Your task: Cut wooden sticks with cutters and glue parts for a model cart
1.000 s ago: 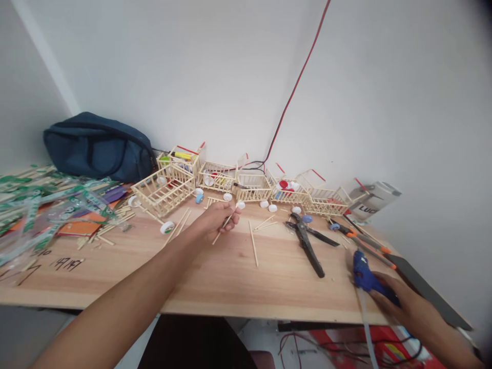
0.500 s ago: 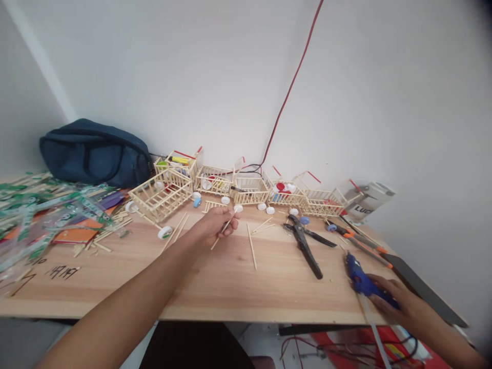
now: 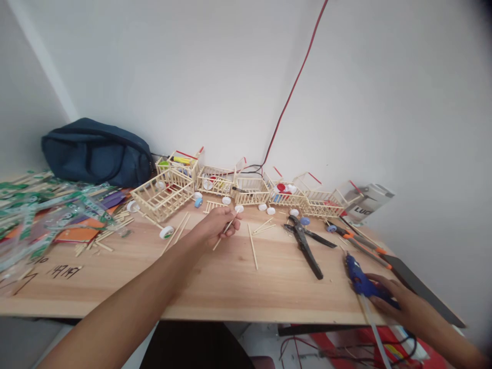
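Observation:
My left hand [image 3: 221, 225] is closed on a thin wooden stick [image 3: 219, 243], held at a slant over the middle of the table. At the right, my right hand [image 3: 400, 300] wraps round a blue glue gun [image 3: 359, 279], its nozzle pointing away from me and a long glue stick trailing from its back. Loose sticks [image 3: 252, 247] lie just right of my left hand. Beyond it stands a row of small carts built from sticks [image 3: 251, 190], with white cap wheels and red handles. A larger stick cart [image 3: 163, 197] sits tilted to the left.
Black-handled pliers [image 3: 305, 251] and orange-and-grey pliers [image 3: 363, 243] lie on the right. A dark flat bar [image 3: 425, 292] runs along the right edge. Plastic wrappers with sticks [image 3: 34, 220] cover the left, before a blue bag [image 3: 96, 154]. A red cable [image 3: 294, 87] hangs down the wall.
Hardly anything differs. The view has shifted very slightly; my left hand keeps the stick and my right hand stays on the glue gun.

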Motion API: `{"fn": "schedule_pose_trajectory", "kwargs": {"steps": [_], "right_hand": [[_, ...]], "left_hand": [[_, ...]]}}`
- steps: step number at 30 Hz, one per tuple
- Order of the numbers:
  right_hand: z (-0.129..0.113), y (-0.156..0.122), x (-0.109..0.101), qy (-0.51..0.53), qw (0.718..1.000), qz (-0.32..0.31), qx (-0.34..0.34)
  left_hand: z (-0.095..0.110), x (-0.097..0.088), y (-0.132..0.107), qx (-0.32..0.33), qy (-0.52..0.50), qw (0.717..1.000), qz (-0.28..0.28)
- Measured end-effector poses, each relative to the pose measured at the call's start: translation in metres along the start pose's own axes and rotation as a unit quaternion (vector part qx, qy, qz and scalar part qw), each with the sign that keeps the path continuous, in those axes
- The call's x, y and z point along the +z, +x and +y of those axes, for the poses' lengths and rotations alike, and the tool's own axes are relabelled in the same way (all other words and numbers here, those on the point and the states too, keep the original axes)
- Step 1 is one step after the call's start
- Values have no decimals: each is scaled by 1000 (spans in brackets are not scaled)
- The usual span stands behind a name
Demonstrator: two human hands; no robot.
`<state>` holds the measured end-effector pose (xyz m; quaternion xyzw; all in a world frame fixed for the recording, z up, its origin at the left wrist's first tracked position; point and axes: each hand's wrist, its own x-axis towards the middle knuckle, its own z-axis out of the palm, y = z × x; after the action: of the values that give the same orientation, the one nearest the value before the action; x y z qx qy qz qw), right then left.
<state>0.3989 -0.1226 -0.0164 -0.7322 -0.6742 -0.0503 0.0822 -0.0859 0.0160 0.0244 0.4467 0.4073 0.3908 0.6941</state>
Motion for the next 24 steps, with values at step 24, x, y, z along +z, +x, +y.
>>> {"fn": "schedule_pose_trajectory", "kwargs": {"steps": [24], "right_hand": [[-88, 7, -62, 2, 996, 6, -86]], "left_hand": [[3, 3, -4, -2, -11, 1000, 2]]}}
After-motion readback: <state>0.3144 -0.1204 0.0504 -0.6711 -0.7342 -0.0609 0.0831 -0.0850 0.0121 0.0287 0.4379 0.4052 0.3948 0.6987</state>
